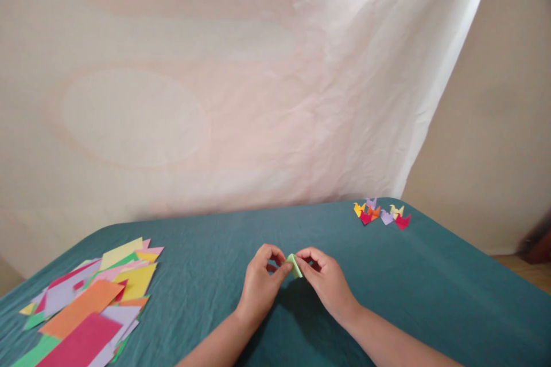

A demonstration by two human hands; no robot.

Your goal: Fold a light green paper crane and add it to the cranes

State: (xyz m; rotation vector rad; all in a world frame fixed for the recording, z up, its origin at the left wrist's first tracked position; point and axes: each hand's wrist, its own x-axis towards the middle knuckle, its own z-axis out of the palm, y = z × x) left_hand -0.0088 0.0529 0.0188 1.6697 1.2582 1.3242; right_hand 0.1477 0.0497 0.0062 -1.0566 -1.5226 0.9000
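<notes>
A small folded piece of light green paper (295, 267) is held up between my two hands, just above the table. My left hand (263, 276) pinches its left side between thumb and fingers. On the opposite side, my right hand (328, 282) pinches the paper's right edge in the same way. The fingertips hide part of the paper, so its full folded shape cannot be made out. A dark shadow of the hands falls on the cloth below.
A dark green cloth covers the table (206, 275). Loose sheets of coloured paper (81, 309) lie piled at the left. Several small folded paper birds (383, 215) stand at the far right. A pale hanging sheet (241, 97) rises behind the table.
</notes>
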